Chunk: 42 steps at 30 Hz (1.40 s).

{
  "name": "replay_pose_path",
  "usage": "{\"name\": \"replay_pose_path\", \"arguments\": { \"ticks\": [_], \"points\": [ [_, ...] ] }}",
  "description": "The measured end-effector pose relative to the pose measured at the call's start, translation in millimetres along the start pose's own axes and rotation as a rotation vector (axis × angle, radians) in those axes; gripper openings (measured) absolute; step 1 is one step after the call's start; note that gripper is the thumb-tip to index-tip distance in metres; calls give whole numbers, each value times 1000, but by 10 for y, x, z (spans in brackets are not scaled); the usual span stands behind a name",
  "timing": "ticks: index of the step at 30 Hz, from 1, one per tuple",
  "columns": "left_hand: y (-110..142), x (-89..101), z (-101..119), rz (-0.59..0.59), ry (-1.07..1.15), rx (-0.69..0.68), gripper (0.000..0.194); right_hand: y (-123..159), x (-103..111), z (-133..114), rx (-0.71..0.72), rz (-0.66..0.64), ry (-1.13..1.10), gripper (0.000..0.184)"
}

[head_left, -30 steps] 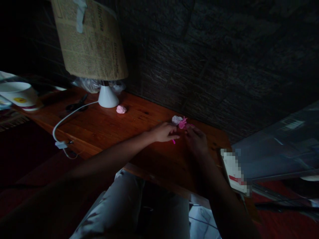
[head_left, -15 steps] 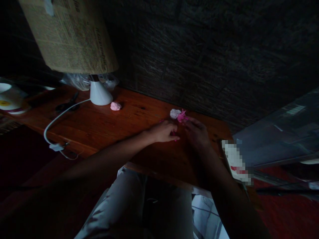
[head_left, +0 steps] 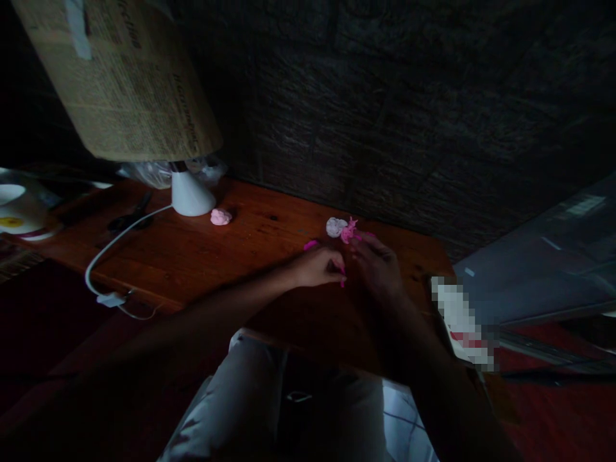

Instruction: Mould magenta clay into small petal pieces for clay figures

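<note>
My left hand (head_left: pixel 323 266) is closed in a pinch over the wooden table, with a small strip of pink clay (head_left: pixel 342 280) showing at its fingertips. My right hand (head_left: pixel 378 260) has its fingers bent together against a bright pink, spiky clay-like piece (head_left: pixel 349 230), partly covering it. A pale, roundish lump (head_left: pixel 335 226) touches that piece on its left. Just behind my left hand lies a magenta bit (head_left: pixel 310 245). Farther left, a light pink lump (head_left: pixel 221 217) rests near the lamp base. Dim light hides fine detail of the fingers.
A lamp (head_left: pixel 191 192) with a newsprint shade and white cord stands left on the wooden table (head_left: pixel 260 234). Dark scissors (head_left: pixel 132 215) and a white cup (head_left: pixel 19 208) are beyond it. A blurred-out white item (head_left: pixel 462 327) lies at the right edge. A dark wall (head_left: pixel 385 115) rises behind.
The view has tilted and shifted slightly. My left hand has turned a little and drawn nearer, showing more of the pink strip and the magenta bit behind it. My right hand stays at the spiky piece.
</note>
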<state>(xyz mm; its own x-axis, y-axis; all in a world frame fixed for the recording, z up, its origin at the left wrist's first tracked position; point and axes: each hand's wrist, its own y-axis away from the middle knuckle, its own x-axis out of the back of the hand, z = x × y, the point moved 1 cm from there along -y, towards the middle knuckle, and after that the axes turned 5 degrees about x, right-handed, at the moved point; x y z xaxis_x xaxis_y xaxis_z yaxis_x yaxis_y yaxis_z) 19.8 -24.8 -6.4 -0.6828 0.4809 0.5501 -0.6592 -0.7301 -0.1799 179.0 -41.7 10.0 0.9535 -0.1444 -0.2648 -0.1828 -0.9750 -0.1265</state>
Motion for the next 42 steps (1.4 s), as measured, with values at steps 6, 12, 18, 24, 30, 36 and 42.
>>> {"name": "replay_pose_path", "arguments": {
  "ticks": [6, 12, 18, 24, 30, 36, 42],
  "points": [
    [-32, -29, -85, 66, 404, 5, 14, 40, -6, -39, -49, -71, -98, 17],
    [-25, 5, -21, 76, 726, 103, 30, 24, 49, -34, -108, 13, -192, 31],
    [-48, 66, 53, 130, 841, 218, 41, 17, 54, -30, -140, -10, -258, 25],
    [-55, 92, 49, 142, 788, 229, 31, 23, 37, -32, -118, 6, -242, 17],
    [-65, 69, 30, 198, 818, 227, 34, -7, 5, -79, -73, -8, -208, 23],
    [-87, 30, -54, 293, 814, 190, 34, 18, -31, -102, -38, 76, -242, 31],
    [-135, 56, -36, 274, 907, 177, 33, 0, 23, -67, -4, 67, -210, 36]
  ]
}}
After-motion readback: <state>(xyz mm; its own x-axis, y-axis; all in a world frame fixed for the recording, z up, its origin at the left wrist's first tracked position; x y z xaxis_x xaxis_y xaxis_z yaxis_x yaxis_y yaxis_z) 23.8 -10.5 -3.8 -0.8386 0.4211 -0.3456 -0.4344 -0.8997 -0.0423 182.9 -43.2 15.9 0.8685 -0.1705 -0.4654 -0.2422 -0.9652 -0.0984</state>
